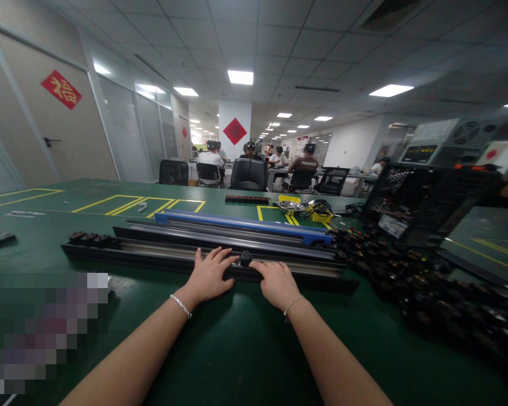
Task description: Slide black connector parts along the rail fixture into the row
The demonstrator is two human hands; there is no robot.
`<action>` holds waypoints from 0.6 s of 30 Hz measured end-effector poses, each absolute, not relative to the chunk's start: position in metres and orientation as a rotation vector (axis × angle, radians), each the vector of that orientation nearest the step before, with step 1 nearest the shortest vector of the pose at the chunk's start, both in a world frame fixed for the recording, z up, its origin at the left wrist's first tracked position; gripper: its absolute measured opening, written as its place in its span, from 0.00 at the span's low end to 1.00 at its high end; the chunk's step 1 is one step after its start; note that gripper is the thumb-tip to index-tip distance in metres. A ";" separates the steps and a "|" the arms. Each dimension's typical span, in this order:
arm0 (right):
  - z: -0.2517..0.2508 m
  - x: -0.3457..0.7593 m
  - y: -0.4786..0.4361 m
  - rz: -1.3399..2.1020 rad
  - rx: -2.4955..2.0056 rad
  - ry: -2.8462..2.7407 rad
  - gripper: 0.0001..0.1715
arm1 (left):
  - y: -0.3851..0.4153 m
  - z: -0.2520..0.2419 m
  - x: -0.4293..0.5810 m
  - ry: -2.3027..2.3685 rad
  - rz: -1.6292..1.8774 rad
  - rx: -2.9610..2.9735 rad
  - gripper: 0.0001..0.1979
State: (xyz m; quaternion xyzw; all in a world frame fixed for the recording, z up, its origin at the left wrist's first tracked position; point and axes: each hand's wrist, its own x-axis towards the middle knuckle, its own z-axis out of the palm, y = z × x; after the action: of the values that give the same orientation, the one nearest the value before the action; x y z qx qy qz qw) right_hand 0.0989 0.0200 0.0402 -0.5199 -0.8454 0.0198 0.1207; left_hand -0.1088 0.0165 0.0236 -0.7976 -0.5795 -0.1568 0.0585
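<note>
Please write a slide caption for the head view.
Left hand and right hand flank a small black part in a black rail.

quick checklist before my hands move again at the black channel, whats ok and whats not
1. Black channel lying on the green table: ok.
2. Small black block between left hand and right hand: ok.
3. Block fully seated in the channel: cannot tell.
4. Black blocks at the channel's left end, away from both hands: ok.
5. Channel's right end free of clutter: not ok, the pile of black parts crowds it.
</note>
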 end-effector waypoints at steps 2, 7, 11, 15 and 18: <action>0.040 0.100 0.020 0.066 -1.527 -2.462 0.32 | 0.016 0.024 -0.109 -1.756 -0.475 -2.421 0.30; 0.039 0.107 0.023 0.098 -1.548 -2.449 0.33 | 0.016 0.025 -0.109 -1.755 -0.478 -2.426 0.29; 0.040 0.109 0.024 0.104 -1.531 -2.455 0.34 | 0.017 0.025 -0.109 -1.750 -0.474 -2.432 0.29; 0.040 0.109 0.023 0.082 -1.526 -2.459 0.34 | 0.016 0.026 -0.108 -1.764 -0.462 -2.434 0.29; 0.040 0.108 0.023 0.076 -1.520 -2.462 0.34 | 0.016 0.026 -0.108 -1.760 -0.465 -2.429 0.29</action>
State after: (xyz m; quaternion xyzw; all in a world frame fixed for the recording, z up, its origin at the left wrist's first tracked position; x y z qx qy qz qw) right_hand 0.1085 0.0234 0.0405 -0.5212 -0.8441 0.0260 0.1234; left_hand -0.1084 0.0160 0.0262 -0.7990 -0.5791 -0.1529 0.0531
